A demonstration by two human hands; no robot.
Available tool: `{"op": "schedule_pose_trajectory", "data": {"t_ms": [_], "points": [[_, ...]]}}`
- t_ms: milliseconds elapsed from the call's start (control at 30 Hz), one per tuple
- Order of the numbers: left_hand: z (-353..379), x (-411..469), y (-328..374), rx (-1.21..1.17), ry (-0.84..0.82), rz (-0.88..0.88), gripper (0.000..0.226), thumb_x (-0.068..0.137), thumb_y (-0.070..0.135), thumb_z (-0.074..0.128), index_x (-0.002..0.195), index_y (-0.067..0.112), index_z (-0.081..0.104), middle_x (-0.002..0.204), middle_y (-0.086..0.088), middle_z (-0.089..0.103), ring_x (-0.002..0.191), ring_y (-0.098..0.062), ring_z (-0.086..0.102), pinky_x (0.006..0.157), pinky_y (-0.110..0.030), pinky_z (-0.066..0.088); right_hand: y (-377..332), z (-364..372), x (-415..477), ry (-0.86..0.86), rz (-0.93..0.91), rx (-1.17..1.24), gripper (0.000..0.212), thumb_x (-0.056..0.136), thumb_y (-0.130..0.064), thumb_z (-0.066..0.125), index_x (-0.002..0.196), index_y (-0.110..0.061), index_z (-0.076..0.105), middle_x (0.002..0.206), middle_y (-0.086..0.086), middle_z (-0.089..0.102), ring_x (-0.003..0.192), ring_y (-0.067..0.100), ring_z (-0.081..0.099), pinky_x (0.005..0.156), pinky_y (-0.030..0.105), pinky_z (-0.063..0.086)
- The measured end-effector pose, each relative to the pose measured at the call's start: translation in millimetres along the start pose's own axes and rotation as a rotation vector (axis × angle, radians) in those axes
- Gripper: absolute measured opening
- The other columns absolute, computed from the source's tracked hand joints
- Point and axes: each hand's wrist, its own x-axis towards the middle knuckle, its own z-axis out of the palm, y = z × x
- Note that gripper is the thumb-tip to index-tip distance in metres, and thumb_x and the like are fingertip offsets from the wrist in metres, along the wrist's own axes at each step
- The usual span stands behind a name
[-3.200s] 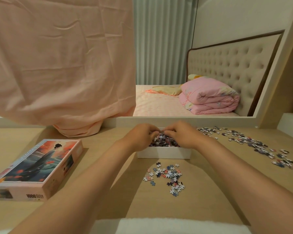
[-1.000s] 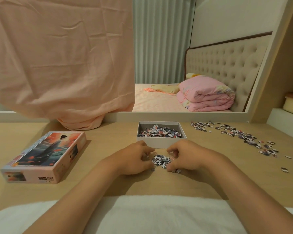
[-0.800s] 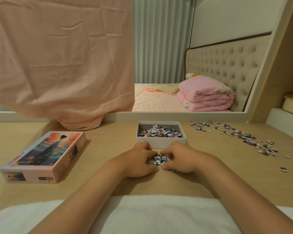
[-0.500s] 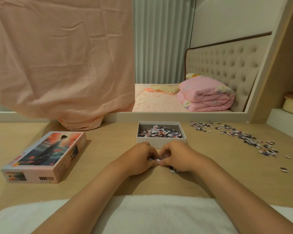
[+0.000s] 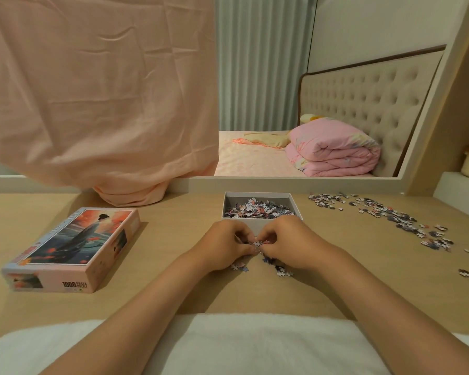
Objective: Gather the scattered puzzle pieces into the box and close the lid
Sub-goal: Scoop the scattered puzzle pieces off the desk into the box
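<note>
My left hand (image 5: 225, 247) and right hand (image 5: 290, 244) pinch puzzle pieces (image 5: 257, 243) together; the box (image 5: 257, 195) sits just beyond, equally near both.

Single wide-angle head cam faces fwd/down across near desk (image 5: 173, 234) toward bed (image 5: 249, 161).

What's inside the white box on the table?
A loose heap of puzzle pieces lies inside the box. The pieces cover most of its floor, and its front wall hides the nearest part, so nothing else can be made out.
</note>
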Motion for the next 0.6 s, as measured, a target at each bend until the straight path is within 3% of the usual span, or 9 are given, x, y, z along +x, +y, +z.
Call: {"op": "schedule_pose_trajectory", "data": {"t_ms": [100,200,400,500,600], "points": [[-3.9,7.9,2.8,-0.115,0.001,-0.031,0.013,0.078,0.02,0.081,0.085,0.015,0.072,0.076,0.003,0.071,0.063,-0.003,0.06,0.064,-0.021,0.05,3.6,-11.1,4.6,0.041,0.029,0.143,0.013,0.083,-0.017,0.07,0.083,-0.028,0.077,0.065,-0.01,0.069,0.059,0.003,0.064,0.06,0.021,0.05],[-17.7,26.1,12.3,-0.204,0.055,-0.023,0.012,0.08,0.02,0.08,0.087,0.014,0.071,0.076,0.003,0.069,0.063,-0.004,0.058,0.065,-0.023,0.049,3.8,-29.1,17.4,0.106,0.067,0.282,0.009,0.085,-0.019,0.072,0.087,-0.026,0.076,0.06,-0.01,0.067,0.049,0.008,0.065,0.052,0.025,0.054],[-45.0,78.5,23.4,-0.092,0.155,0.02,0.007,0.084,0.022,0.075,0.087,0.017,0.07,0.077,0.006,0.069,0.064,-0.01,0.06,0.063,-0.03,0.051,4.9,-58.8,61.1,0.263,0.05,0.238,0.01,0.088,-0.02,0.071,0.094,-0.02,0.078,0.053,-0.012,0.063,0.051,0.012,0.065,0.053,0.023,0.05],[-43.2,89.2,13.7,0.076,0.083,0.016,0.011,0.09,0.027,0.068,0.093,0.018,0.074,0.077,0.01,0.068,0.07,-0.006,0.061,0.071,-0.029,0.051,13.5,-52.7,76.7,0.149,0.062,0.166,0.018,0.095,-0.022,0.062,0.107,-0.02,0.076,0.07,-0.013,0.065,0.062,0.007,0.059,0.058,0.021,0.043],[-36.4,90.6,-4.8,0.206,0.037,-0.022,0.028,0.097,0.032,0.053,0.094,0.014,0.074,0.083,-0.006,0.072,0.077,-0.02,0.064,0.073,-0.035,0.05,24.7,-43.6,81.0,0.032,0.082,0.094,0.024,0.1,-0.025,0.055,0.117,-0.022,0.072,0.089,-0.006,0.068,0.071,0.007,0.058,0.061,0.022,0.041]]}}
